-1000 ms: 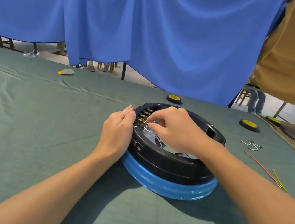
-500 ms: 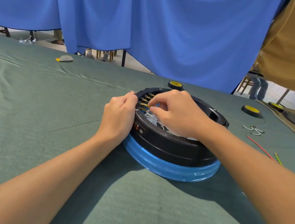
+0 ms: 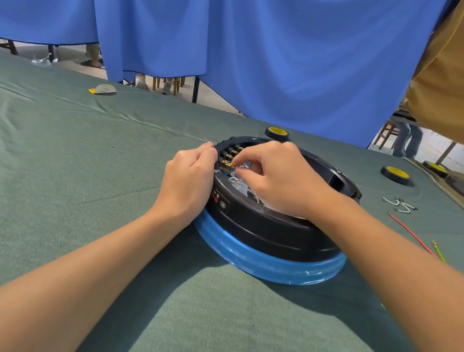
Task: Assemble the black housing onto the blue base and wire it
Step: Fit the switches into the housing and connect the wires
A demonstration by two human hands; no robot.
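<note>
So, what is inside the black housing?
Inside the black housing: brass terminals and white wires. The right hand covers the middle, so the rest stays hidden.

Green-clothed table (image 3: 39, 173), blue base (image 3: 265, 261), wires (image 3: 409, 233)

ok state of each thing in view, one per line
black housing: seated on the blue base
blue base: flat on the table
left hand: braced against the housing's left wall
right hand: pinching a brass connector at the terminals
red wire: loose on the cloth
</note>
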